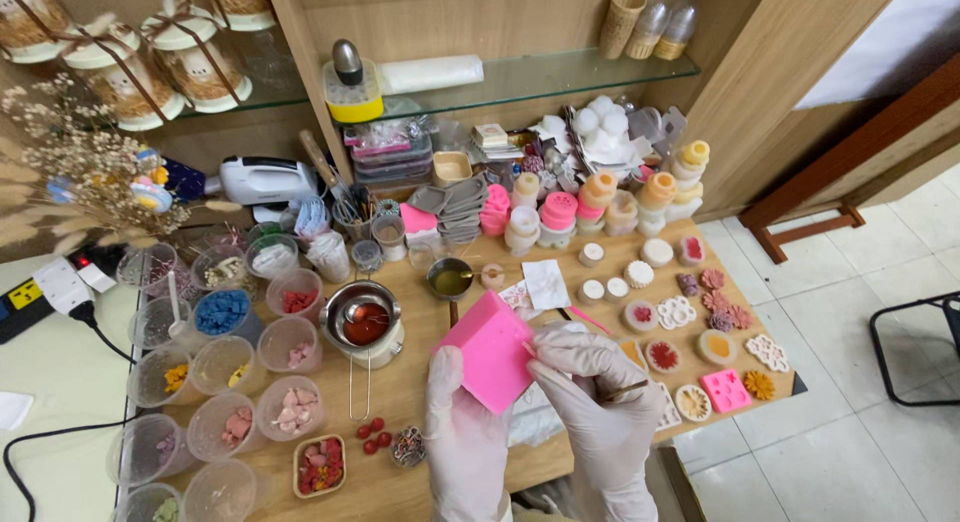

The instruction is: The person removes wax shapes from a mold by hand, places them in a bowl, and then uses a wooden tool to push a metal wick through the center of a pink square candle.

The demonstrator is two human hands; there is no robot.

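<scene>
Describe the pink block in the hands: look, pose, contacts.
The pink block is a thick, roughly square slab, matte and rubbery-looking like a silicone mould, uniformly bright pink. It is held above the wooden table, tilted with one broad face toward the camera. The gloved left hand grips its lower edge from below; the gloved right hand touches its right edge with the fingertips. Its cavity side is not visible.

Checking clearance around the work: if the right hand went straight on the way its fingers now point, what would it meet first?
The gloved right hand points left and slightly up, its fingertips already at the edge of the pink square silicone mould held by the gloved left hand. It would press into that mould first; depth looks close.
</scene>
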